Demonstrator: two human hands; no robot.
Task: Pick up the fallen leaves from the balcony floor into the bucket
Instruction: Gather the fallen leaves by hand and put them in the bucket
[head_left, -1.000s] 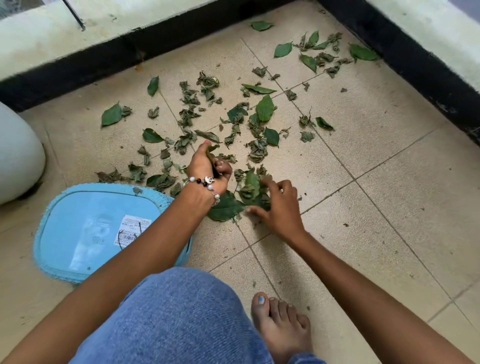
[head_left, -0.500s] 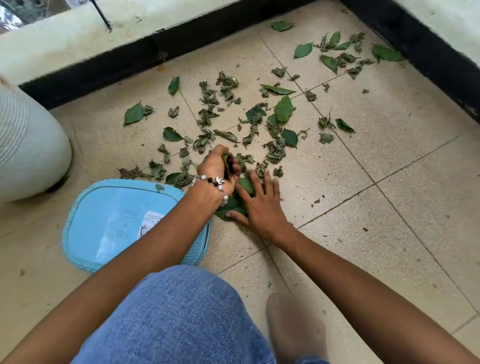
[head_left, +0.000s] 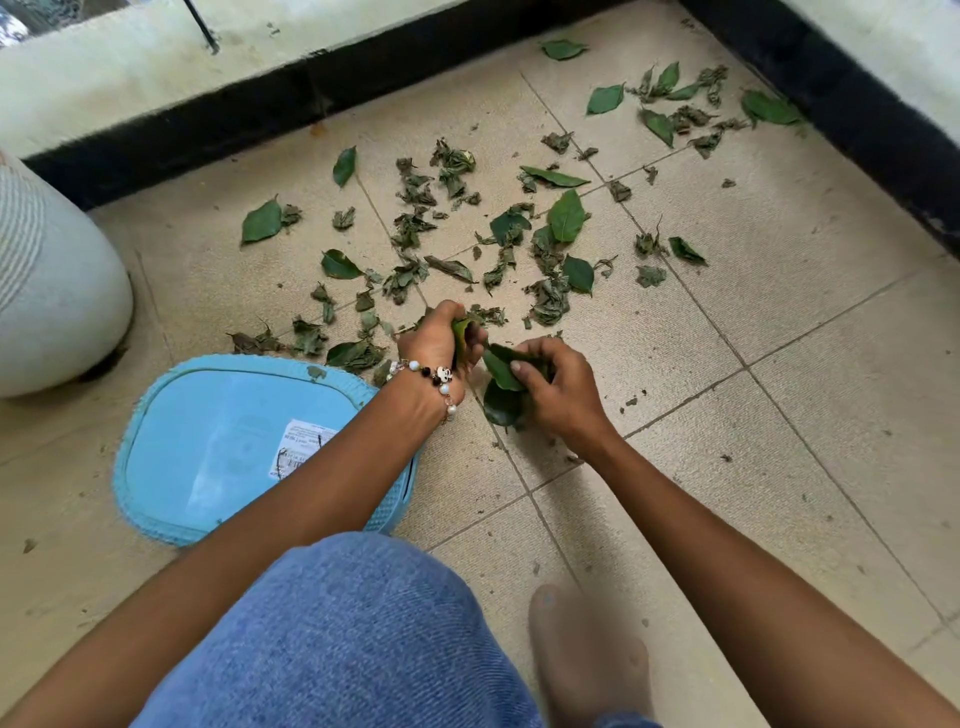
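Observation:
Many green and dried fallen leaves (head_left: 550, 254) lie scattered over the beige tiled floor (head_left: 779, 332). A light blue bucket (head_left: 156, 441) stands at the left, its inside bare apart from a label. My left hand (head_left: 439, 340), with a bead bracelet at the wrist, grips a small bunch of leaves just beyond the bucket's far right corner. Right beside it, my right hand (head_left: 556, 387) curls round a bundle of large green leaves (head_left: 501, 384), some pressed against the floor.
A white ribbed pot (head_left: 47, 291) stands at the left edge. A black skirting and pale wall (head_left: 182, 78) run along the back and right. My knee in blue jeans (head_left: 353, 639) and a bare foot (head_left: 587, 654) are at the bottom.
My right hand, flat on the leaves half a second ago, has now curled round them and gathered them up. My left hand keeps its bunch. The view has shifted slightly.

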